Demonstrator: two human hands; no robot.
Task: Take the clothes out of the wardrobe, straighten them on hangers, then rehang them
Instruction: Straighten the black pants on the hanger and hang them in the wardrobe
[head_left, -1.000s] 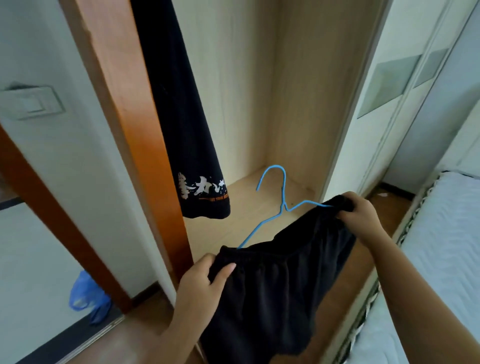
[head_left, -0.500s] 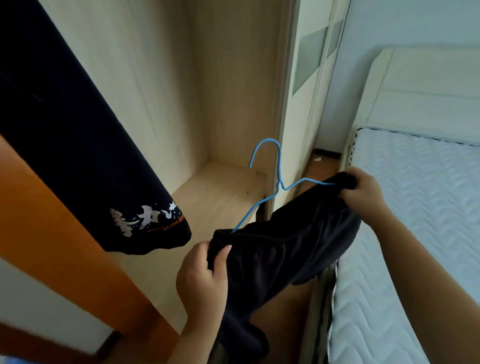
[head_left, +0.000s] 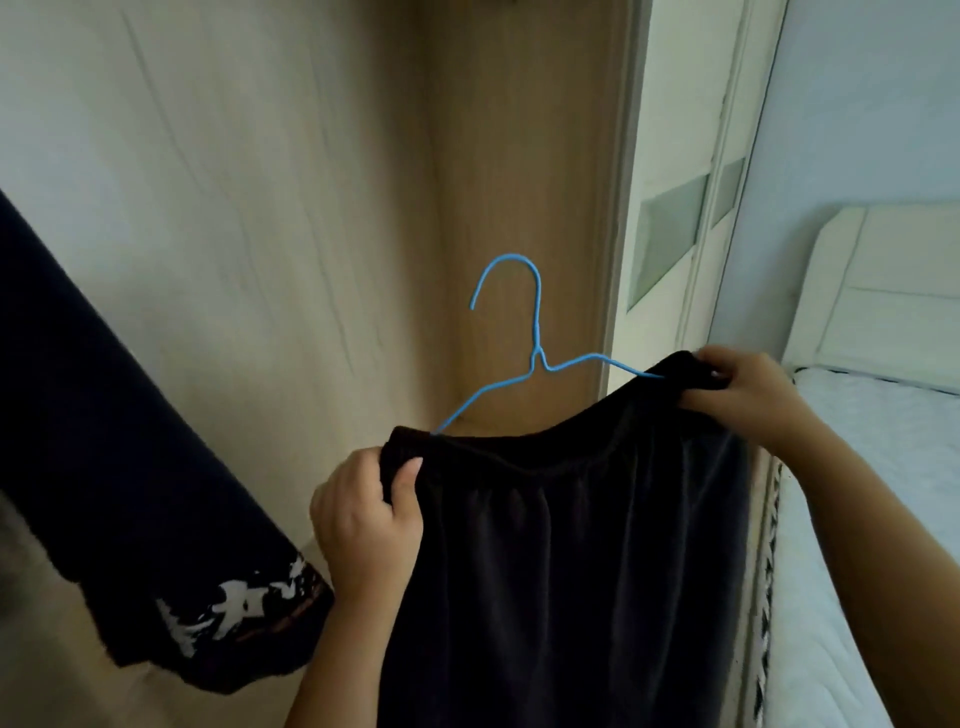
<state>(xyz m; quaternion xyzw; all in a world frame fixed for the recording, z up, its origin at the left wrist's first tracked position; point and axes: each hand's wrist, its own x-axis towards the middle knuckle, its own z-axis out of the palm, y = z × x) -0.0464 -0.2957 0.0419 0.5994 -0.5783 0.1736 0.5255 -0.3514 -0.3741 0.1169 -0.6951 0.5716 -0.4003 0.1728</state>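
Observation:
Black shorts (head_left: 571, 561) with an elastic waistband hang on a blue wire hanger (head_left: 535, 358), whose hook points up in front of the open wardrobe (head_left: 311, 208). My left hand (head_left: 369, 525) grips the left end of the waistband, thumb over the cloth. My right hand (head_left: 743, 395) grips the right end, higher up, where the hanger's arm goes into the fabric. The waistband is stretched between both hands. A dark navy garment (head_left: 135, 509) with a white print at its hem hangs at the left inside the wardrobe.
The wardrobe's pale wooden back and side panels fill the middle. A white sliding door (head_left: 675, 208) with frosted panes stands to the right. Past it is a bed with a white quilted mattress (head_left: 857, 519) and cream headboard (head_left: 883, 280), close to my right arm.
The view has tilted upward and both hands have raised the shorts and hanger higher in front of the wardrobe. The wardrobe floor has dropped out of sight.

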